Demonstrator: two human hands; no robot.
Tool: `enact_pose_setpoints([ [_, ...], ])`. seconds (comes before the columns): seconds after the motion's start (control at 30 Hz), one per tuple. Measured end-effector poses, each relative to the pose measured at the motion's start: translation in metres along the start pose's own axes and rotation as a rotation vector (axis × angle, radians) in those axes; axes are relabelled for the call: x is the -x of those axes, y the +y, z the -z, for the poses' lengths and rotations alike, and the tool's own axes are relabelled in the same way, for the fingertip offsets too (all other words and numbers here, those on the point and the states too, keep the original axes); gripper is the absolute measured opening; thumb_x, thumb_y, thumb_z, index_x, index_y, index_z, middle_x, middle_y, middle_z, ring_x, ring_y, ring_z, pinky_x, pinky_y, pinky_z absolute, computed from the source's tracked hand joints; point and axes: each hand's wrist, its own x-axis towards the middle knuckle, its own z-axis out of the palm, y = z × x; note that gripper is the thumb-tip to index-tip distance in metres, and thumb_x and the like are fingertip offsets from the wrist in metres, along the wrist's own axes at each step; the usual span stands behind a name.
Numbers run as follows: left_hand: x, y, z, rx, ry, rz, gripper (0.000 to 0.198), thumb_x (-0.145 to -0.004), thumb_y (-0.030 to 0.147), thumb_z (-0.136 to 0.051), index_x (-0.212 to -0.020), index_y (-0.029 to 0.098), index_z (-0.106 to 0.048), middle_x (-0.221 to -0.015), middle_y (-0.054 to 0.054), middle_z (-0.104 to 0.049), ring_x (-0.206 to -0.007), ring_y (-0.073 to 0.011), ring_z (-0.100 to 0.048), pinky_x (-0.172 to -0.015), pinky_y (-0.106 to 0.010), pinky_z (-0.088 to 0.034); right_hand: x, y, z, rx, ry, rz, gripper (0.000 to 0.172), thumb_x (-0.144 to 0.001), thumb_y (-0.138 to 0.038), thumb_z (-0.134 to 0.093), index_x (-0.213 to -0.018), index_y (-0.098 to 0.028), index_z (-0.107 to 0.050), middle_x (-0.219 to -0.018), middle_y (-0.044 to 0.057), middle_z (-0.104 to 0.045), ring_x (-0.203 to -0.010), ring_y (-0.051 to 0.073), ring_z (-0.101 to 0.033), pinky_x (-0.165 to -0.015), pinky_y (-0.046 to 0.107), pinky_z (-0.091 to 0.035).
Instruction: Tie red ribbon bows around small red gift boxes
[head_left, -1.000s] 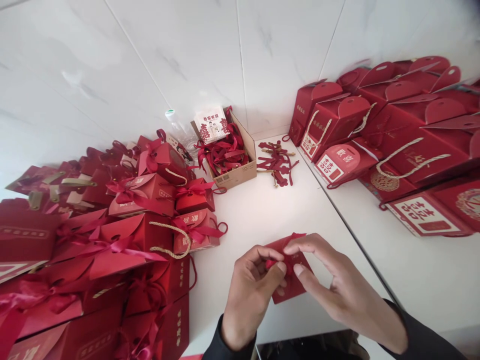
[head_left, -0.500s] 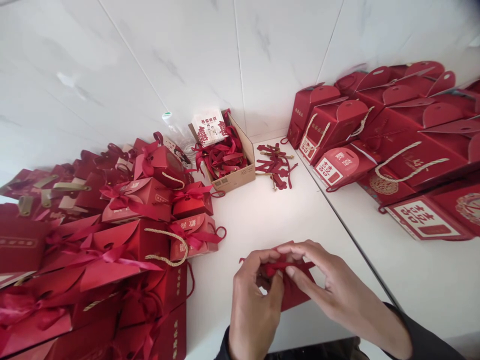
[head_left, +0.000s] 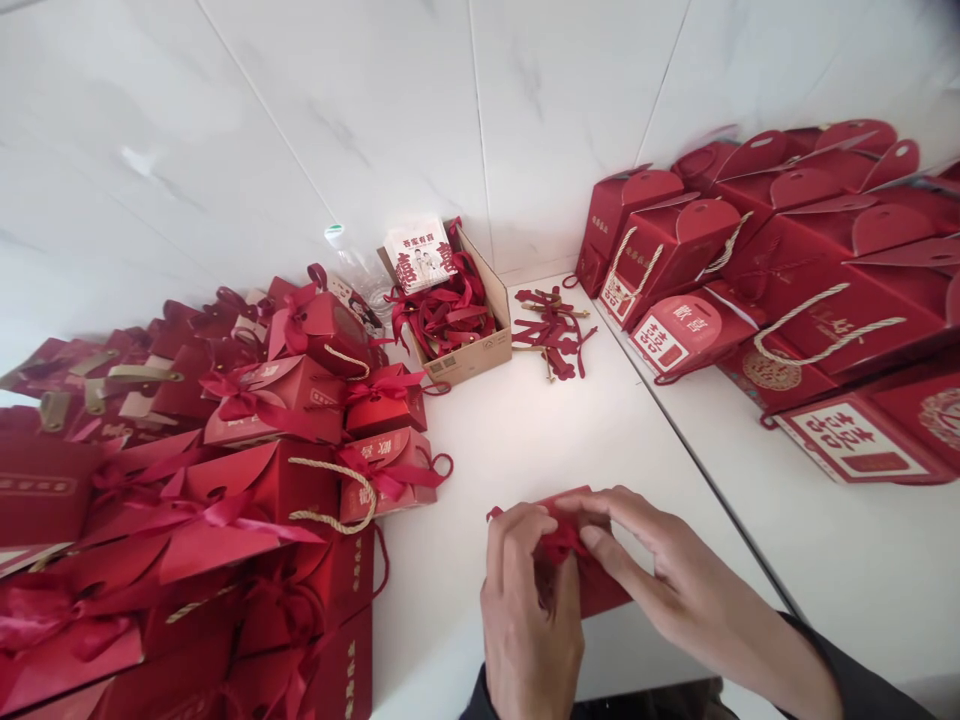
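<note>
A small red gift box (head_left: 606, 590) sits on the white table near its front edge, partly hidden under both hands. Over its top runs a red ribbon (head_left: 561, 545), bunched between the fingertips. My left hand (head_left: 525, 600) curls over the box's left side, thumb and fingers closed on the ribbon. From the right, my right hand (head_left: 652, 560) pinches the same ribbon between thumb and forefinger. Whether the ribbon is knotted cannot be made out behind the fingers.
Red boxes with ribbon bows (head_left: 274, 395) crowd the left side. A cardboard box (head_left: 472, 362) of ribbons stands by the wall, with red tasselled cords (head_left: 551, 335) beside it. Taller red boxes with rope handles (head_left: 810, 290) fill the right. A table seam (head_left: 697, 460) runs between.
My left hand has shifted slightly right and its fingers have drawn in over the ribbon. My right hand has moved a little, still at the ribbon.
</note>
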Motion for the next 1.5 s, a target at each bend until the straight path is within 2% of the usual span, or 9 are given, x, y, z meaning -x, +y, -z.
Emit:
enact_pose_setpoints([
  [0.07,0.002,-0.001,0.001,0.001,0.051,-0.03,0.032,-0.089,0.005,-0.06,-0.111,0.027,-0.057,-0.112,-0.006,-0.065,-0.096,-0.017,-0.068,-0.067,-0.023,-0.059,-0.001,-0.001,0.001,0.052,-0.011,0.0,0.026,-0.108,-0.048,-0.046,-0.113,-0.032,-0.066,-0.112,0.003,-0.072,-0.105,0.021,-0.069,-0.078,0.03,-0.057],
  [0.2,0.003,0.0,0.004,-0.076,0.115,-0.054,0.02,-0.09,0.009,-0.064,-0.101,0.025,-0.06,-0.105,-0.005,-0.06,-0.09,-0.0169,-0.068,-0.066,-0.024,-0.058,0.0,0.0,0.002,0.127,0.005,-0.039,0.029,-0.108,-0.051,-0.044,-0.101,-0.03,-0.063,-0.099,0.002,-0.068,-0.077,0.017,-0.064,-0.049,0.026,-0.042],
  [0.4,0.005,0.002,0.011,-0.091,0.058,-0.04,0.019,-0.093,0.007,-0.062,-0.093,0.026,-0.063,-0.092,0.0,-0.064,-0.069,-0.0115,-0.062,-0.062,-0.022,-0.051,0.002,0.005,0.002,0.139,0.048,-0.034,0.029,-0.109,-0.051,-0.043,-0.101,-0.03,-0.061,-0.102,0.002,-0.065,-0.089,0.018,-0.065,-0.059,0.027,-0.048],
  [0.57,0.014,0.0,0.018,-0.081,0.042,0.009,0.019,-0.096,0.008,-0.058,-0.087,0.025,-0.056,-0.076,0.003,-0.061,-0.063,-0.0119,-0.053,-0.061,-0.022,-0.045,0.002,0.013,0.009,0.237,0.129,-0.121,0.032,-0.106,-0.056,-0.044,-0.101,-0.03,-0.061,-0.101,0.002,-0.068,-0.077,0.019,-0.062,-0.054,0.03,-0.042],
  [0.8,0.016,0.007,0.017,0.047,0.074,0.203,0.011,-0.096,0.019,-0.058,-0.087,0.024,-0.061,-0.075,0.003,-0.059,-0.061,-0.0125,-0.05,-0.057,-0.024,-0.042,0.004,0.013,0.013,0.225,0.145,-0.15,0.031,-0.104,-0.058,-0.047,-0.102,-0.03,-0.061,-0.101,0.002,-0.068,-0.08,0.019,-0.063,-0.057,0.03,-0.045],
  [1.0,0.02,0.008,0.016,0.187,0.061,0.389,0.008,-0.092,0.019,-0.056,-0.092,0.024,-0.063,-0.074,0.003,-0.057,-0.06,-0.0119,-0.048,-0.056,-0.023,-0.041,0.003,0.012,0.014,0.22,0.168,-0.162,0.029,-0.104,-0.054,-0.047,-0.098,-0.029,-0.06,-0.086,-0.002,-0.065,-0.058,0.014,-0.049,-0.05,0.029,-0.039],
  [1.1,0.021,0.007,0.019,0.208,0.023,0.459,0.011,-0.093,0.021,-0.054,-0.092,0.023,-0.064,-0.076,0.002,-0.059,-0.062,-0.0126,-0.05,-0.057,-0.024,-0.042,0.003,0.014,0.013,0.2,0.183,-0.165,0.029,-0.102,-0.055,-0.05,-0.1,-0.028,-0.062,-0.088,-0.001,-0.066,-0.068,0.017,-0.057,-0.053,0.028,-0.043],
  [1.3,0.015,0.011,0.023,0.162,-0.024,0.411,0.012,-0.09,0.029,-0.064,-0.101,0.024,-0.068,-0.081,0.001,-0.064,-0.069,-0.015,-0.053,-0.064,-0.028,-0.042,0.002,0.012,0.011,0.201,0.187,-0.148,0.027,-0.099,-0.054,-0.056,-0.101,-0.029,-0.066,-0.093,0.001,-0.069,-0.086,0.02,-0.065,-0.065,0.029,-0.051],
  [1.5,0.018,0.011,0.021,0.198,-0.007,0.419,0.009,-0.093,0.026,-0.059,-0.087,0.023,-0.066,-0.076,0.001,-0.058,-0.067,-0.0151,-0.048,-0.063,-0.028,-0.041,0.004,0.012,0.012,0.181,0.198,-0.178,0.031,-0.101,-0.057,-0.052,-0.101,-0.029,-0.066,-0.089,0.0,-0.068,-0.052,0.013,-0.046,-0.044,0.028,-0.035],
])
